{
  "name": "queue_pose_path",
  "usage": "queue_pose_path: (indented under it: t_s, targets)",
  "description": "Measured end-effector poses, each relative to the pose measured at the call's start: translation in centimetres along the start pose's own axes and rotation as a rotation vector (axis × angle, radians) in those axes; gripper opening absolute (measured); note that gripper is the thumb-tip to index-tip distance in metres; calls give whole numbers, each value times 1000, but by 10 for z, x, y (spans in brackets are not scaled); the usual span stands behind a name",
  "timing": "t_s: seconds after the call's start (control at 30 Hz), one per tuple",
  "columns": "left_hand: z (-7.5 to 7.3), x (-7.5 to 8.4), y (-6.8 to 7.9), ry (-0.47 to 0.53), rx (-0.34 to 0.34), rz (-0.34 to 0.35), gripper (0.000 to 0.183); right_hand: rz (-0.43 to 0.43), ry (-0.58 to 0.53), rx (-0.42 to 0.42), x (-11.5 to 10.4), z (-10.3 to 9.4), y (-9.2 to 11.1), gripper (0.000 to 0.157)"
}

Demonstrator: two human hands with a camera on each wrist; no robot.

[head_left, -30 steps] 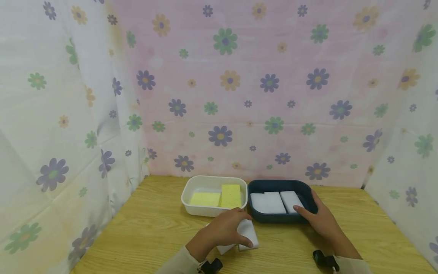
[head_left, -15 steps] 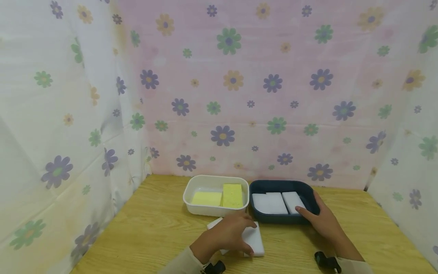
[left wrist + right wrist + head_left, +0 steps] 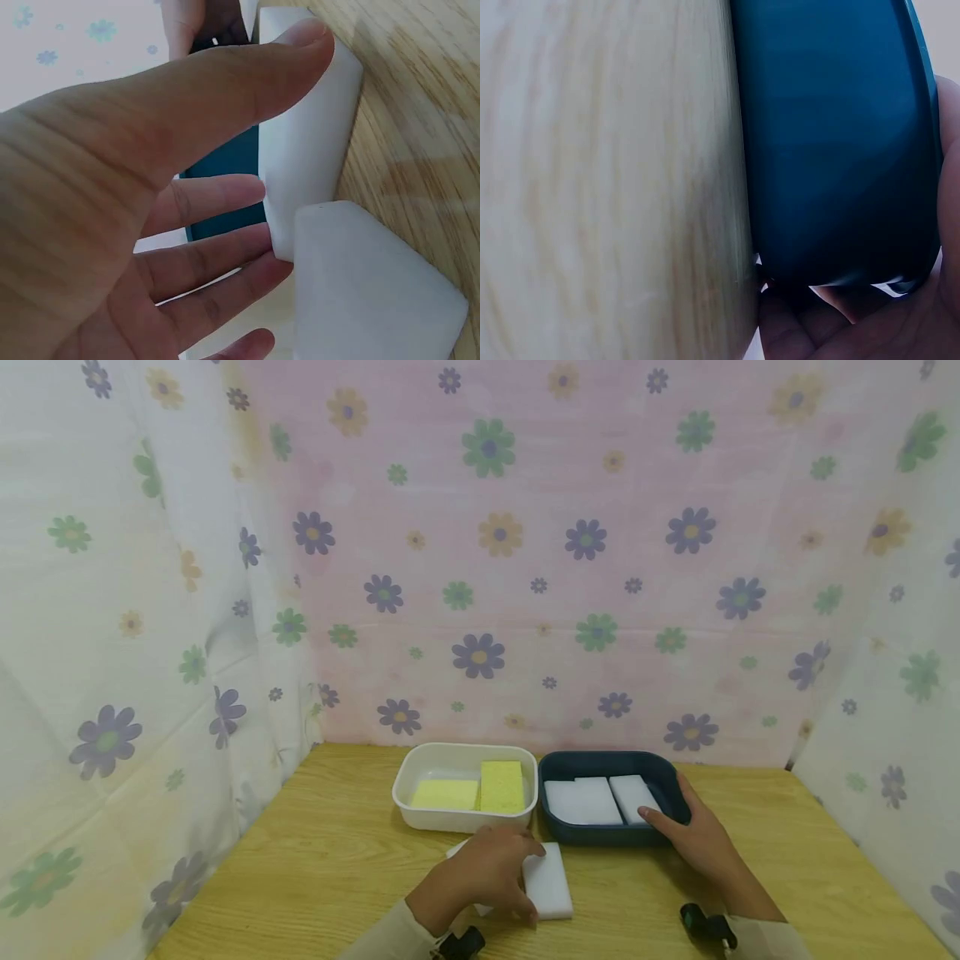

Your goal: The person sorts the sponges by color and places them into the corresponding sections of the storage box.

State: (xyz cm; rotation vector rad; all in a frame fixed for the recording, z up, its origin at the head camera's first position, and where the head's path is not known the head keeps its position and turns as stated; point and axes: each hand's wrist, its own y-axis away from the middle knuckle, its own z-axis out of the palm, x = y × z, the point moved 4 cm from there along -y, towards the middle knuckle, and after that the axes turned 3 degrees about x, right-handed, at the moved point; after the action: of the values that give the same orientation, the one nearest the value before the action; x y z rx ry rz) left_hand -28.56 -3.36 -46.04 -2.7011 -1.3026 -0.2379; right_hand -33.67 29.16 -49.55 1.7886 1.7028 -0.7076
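Note:
My left hand (image 3: 491, 872) reaches over two white sponge blocks on the table, its thumb and fingers spread apart. One white sponge block (image 3: 547, 881) lies just right of it; the other white sponge block (image 3: 375, 285) is mostly under the hand in the head view. In the left wrist view, the fingertips (image 3: 251, 187) come right at the first block's edge and the thumb overlaps it. My right hand (image 3: 697, 835) grips the right end of the dark blue tub (image 3: 600, 835), thumb over the rim and fingers outside. Inside that tub lie several white sponge blocks (image 3: 581, 802).
A white tub (image 3: 442, 821) stands left of the blue one, close beside it. It contains a flat yellow sponge (image 3: 444, 794) and a second yellow sponge (image 3: 501, 787). Behind both tubs hangs a flowered curtain (image 3: 480, 610) at the table's (image 3: 315, 860) back edge.
The right-hand loose white block has shifted slightly right and now lies straighter. My left thumb has come away from its near edge. The right hand keeps its grip on the tub.

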Motion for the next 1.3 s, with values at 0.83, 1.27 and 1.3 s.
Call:
queue_pose_path:
  t_s: [0.83, 1.27, 1.3]
  targets:
    - [-9, 3, -6, -38, -17, -36, 70, -38, -26, 16, -5, -7, -3, 117]
    - [-6, 7, 0, -7, -22, -58, 66, -27, -31, 6, 1, 0, 1, 116]
    - [-6, 7, 0, -5, -19, -54, 66, -25, -31, 5, 1, 1, 1, 117]
